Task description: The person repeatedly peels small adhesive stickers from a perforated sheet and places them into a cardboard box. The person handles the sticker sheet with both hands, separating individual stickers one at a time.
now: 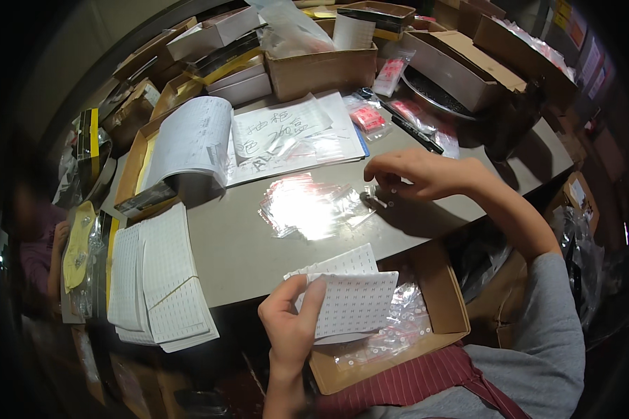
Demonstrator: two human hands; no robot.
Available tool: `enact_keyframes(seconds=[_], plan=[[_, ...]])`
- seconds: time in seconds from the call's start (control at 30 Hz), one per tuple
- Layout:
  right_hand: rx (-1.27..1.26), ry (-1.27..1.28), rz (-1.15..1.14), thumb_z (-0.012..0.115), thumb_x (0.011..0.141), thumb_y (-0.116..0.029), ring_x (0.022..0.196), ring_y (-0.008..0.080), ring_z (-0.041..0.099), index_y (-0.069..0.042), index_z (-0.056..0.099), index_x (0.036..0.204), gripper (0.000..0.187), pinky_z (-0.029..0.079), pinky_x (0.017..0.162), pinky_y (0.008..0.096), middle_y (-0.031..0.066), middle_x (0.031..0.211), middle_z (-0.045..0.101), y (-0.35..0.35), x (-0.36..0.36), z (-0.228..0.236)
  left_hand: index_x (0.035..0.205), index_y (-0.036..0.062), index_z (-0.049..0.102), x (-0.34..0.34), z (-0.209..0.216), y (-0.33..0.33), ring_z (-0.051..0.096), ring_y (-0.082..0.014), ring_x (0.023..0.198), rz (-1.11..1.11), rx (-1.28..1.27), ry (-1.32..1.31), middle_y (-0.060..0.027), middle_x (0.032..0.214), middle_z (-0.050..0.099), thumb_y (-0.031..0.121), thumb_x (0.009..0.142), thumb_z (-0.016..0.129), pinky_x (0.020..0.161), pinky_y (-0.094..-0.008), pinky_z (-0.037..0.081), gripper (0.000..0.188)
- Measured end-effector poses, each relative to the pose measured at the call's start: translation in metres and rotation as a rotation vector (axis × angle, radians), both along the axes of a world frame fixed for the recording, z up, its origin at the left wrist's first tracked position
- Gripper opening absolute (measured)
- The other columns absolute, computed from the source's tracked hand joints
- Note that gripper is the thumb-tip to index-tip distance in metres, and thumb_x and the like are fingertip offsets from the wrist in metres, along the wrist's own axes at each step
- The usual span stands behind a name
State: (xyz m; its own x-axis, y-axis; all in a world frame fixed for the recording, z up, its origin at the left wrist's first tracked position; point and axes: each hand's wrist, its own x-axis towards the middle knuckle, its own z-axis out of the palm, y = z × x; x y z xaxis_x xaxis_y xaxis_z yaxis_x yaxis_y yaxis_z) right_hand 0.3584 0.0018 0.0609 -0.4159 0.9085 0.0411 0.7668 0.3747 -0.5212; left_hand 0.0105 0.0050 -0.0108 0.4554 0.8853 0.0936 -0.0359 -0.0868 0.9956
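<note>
My left hand (290,318) grips a folded stack of white printed sheets (356,304), thumb in front, above a cardboard box at the table's near edge. My right hand (423,174) is over the right part of the table with its fingers curled down. Whether anything sits between its fingertips is hidden. Just below them lie a small dark piece (370,201) and a few tiny white discs (391,204). To their left spreads a pile of small clear zip bags (304,206), bright with glare.
The cardboard box (458,314) by my lap holds clear bags of small white discs. Banded printed sheets (171,286) lie at the left. Papers (286,136), a black marker (417,135) and red-marked bags (368,120) lie farther back. Boxes (321,70) line the rear.
</note>
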Motion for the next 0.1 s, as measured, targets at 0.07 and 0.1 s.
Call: enact_keyframes(seconds=[0.07, 0.1], plan=[[0.023, -0.157, 0.001, 0.061, 0.085, 0.004, 0.092, 0.0257, 0.066, -0.004, 0.055, 0.127, 0.043, 0.053, 0.084, 0.0390, 0.0120, 0.098, 0.063, -0.0013, -0.0068, 0.0016, 0.099, -0.0078, 0.074, -0.0008, -0.0021, 0.0009, 0.061, -0.0079, 0.078, 0.006, 0.033, 0.029, -0.0068, 0.082, 0.072, 0.005, 0.093, 0.072, 0.070, -0.0234, 0.049, 0.014], [0.061, -0.208, 0.007, 0.062, 0.086, 0.003, 0.095, 0.0252, 0.066, -0.004, 0.056, 0.127, 0.043, 0.053, 0.086, 0.0395, 0.0117, 0.098, 0.064, -0.0021, -0.0098, 0.0002, 0.099, -0.0074, 0.074, -0.0009, -0.0026, 0.0018, 0.060, -0.0078, 0.077, 0.008, 0.050, 0.045, -0.0066, 0.082, 0.072, 0.005, 0.093, 0.072, 0.070, -0.0230, 0.048, 0.014]])
